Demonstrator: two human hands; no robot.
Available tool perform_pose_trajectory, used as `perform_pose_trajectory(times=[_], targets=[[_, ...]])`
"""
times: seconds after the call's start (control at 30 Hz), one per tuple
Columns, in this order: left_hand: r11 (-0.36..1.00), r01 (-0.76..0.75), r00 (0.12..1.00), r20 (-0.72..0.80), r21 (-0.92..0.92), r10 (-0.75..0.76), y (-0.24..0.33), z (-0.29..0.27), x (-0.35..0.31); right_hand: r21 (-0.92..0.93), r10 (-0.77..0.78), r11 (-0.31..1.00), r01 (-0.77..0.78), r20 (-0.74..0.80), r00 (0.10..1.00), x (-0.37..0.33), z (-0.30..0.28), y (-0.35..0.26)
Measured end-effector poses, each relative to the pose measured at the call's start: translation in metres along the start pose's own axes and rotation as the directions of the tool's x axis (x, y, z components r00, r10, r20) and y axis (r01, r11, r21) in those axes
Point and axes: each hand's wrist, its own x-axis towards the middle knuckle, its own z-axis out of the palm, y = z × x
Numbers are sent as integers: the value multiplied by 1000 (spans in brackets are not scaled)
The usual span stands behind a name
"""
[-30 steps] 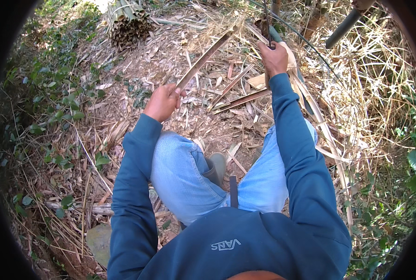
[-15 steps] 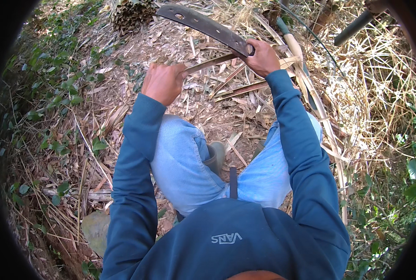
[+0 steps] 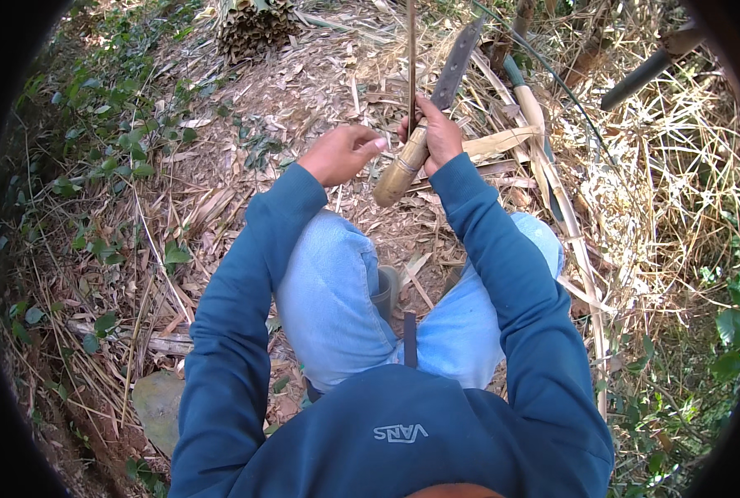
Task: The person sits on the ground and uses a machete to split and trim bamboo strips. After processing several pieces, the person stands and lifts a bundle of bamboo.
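My right hand (image 3: 440,139) is closed around a machete where its blade meets the handle. The dark blade (image 3: 459,68), pierced with holes, points up and to the right. Its thick pale wooden handle (image 3: 401,173) slants down toward my left. A thin bamboo strip (image 3: 411,62) stands nearly upright in the same hand's fingers, running out of the top of the view. Left of the handle, my left hand (image 3: 341,154) is empty, thumb and fingers slightly apart, not touching the tool.
Dry shavings and leaves cover the ground around my boots. A bundle of cut pieces (image 3: 255,31) stands at the far left. Long bamboo poles (image 3: 544,149) lie to the right beside dry straw (image 3: 652,166). Green plants (image 3: 113,158) grow on the left; a flat stone (image 3: 158,407) sits near my left elbow.
The left hand has let go of the strip. The right hand has moved nearer and leftward, turning strip and blade from pointing left to pointing away from me, so the handle now shows.
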Motion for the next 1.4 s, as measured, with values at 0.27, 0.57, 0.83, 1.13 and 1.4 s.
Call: perform_pose_trajectory(times=[0.27,0.57,0.83,1.13,1.4], targets=[[779,308,942,292,-546,-168,20,19,21,351,155,909,-224,214,964,0,-11,-4],[706,290,957,200,-646,-210,31,27,25,151,162,970,-188,166,973,-26,-6,-36],[680,186,893,-166,-709,-418,-1,9,27,-645,-153,700,305,282,947,-45,-45,-73],[909,134,981,-77,-395,-178,27,21,25,-944,-313,-197,263,315,896,-64,-48,-46],[990,105,985,-129,-92,-117,23,17,14,-977,-430,-164,136,195,882,-46,-56,-57]])
